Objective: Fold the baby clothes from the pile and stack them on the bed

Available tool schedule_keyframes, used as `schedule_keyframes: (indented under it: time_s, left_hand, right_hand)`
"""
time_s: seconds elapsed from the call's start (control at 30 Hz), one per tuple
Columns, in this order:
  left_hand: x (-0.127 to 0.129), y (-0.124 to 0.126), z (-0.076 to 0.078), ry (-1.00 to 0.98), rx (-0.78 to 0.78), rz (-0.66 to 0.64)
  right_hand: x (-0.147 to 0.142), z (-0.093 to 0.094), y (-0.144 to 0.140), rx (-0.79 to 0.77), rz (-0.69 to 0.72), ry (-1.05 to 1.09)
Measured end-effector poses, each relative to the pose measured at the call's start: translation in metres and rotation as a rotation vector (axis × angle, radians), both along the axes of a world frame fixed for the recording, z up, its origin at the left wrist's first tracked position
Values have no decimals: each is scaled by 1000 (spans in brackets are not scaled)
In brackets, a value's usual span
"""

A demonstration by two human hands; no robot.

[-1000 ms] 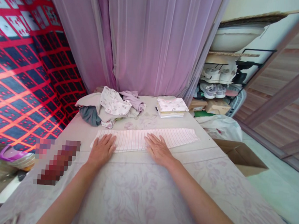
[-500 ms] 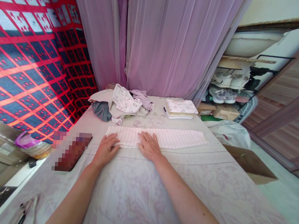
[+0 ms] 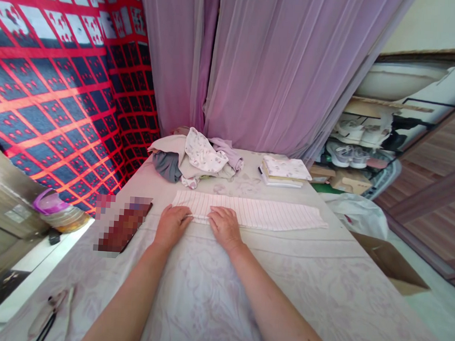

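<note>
A white garment with thin pinkish stripes (image 3: 275, 213) lies folded into a long flat strip across the bed, narrowing a little at its right end. At its left end, my left hand (image 3: 172, 224) has its fingers bent over the near edge, the thumb close against the cloth. My right hand (image 3: 224, 226) is a short way to the right, fingers curled on the same near edge. Both hands appear to pinch the fabric, though the thumbs are partly hidden.
Behind the garment are a heap of crumpled clothes (image 3: 205, 156) and a stack of folded clothes (image 3: 285, 170). A blurred-out phone-like object (image 3: 124, 228) lies left, with a cord-like item (image 3: 51, 314) nearer. A cardboard box (image 3: 388, 259) stands right of the bed.
My fingers, flatter on the striped garment before, have drawn back and curled at its near edge. The whole view has shifted, so things appear further right.
</note>
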State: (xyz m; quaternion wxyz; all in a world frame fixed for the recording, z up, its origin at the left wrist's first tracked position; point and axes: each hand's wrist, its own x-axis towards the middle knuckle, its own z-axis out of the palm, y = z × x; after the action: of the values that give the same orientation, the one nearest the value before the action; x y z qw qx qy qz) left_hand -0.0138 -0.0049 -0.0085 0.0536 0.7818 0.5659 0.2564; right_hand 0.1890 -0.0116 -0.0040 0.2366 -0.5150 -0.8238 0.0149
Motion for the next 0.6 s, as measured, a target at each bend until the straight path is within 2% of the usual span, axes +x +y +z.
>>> schedule_keyframes:
  time_s: [0.17, 0.4, 0.6]
  left_hand:
    - [-6, 2, 6, 52, 34, -29]
    - [-13, 6, -4, -14, 6, -22]
    - [-10, 7, -1, -90, -21, 70]
  right_hand:
    - [1, -3, -4, 11, -40, -14]
    - [2, -8, -3, 18, -57, 17]
    - [2, -7, -4, 5, -63, -17]
